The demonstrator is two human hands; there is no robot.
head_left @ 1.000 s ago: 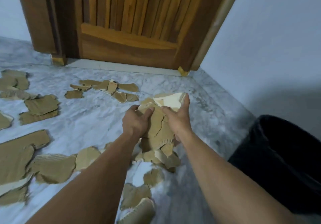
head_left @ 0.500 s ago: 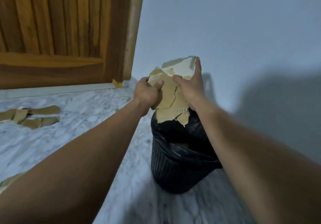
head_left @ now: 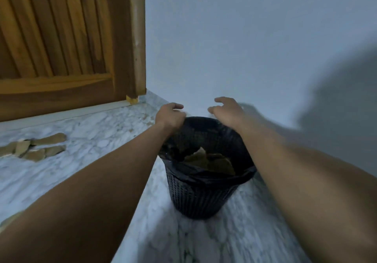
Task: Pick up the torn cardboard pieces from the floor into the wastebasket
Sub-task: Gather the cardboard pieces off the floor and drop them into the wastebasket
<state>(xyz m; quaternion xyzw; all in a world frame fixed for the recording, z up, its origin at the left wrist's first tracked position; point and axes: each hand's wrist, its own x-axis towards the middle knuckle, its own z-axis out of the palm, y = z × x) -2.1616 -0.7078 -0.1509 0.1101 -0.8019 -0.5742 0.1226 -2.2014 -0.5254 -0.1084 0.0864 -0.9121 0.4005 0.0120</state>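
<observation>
Both your hands hover over the mouth of the wastebasket [head_left: 204, 195], one to each side of the opening.

Your left hand [head_left: 170, 115] is above the near-left rim with its fingers loosely curled and nothing in them. It may brush the black bin liner [head_left: 206, 172], but blur makes that unclear. Your right hand [head_left: 226, 111] is over the far-right rim, fingers spread and slack, also empty. With the palms this far apart and centred on the opening, anything let go here would fall straight in.

Torn cardboard pieces in the basket [head_left: 210, 160] lie flat and overlapping on the liner, low inside. The basket stands upright on the marble floor [head_left: 91, 140], near the pale wall [head_left: 244, 38] and to the right of the wooden door [head_left: 61, 48].

Loose cardboard pieces on the floor [head_left: 34, 148] form a small cluster to your left, below the door and well away from the basket. My judgement is that this load is delivered and the task is only partly done. Next, turn left and reach for that cluster.
</observation>
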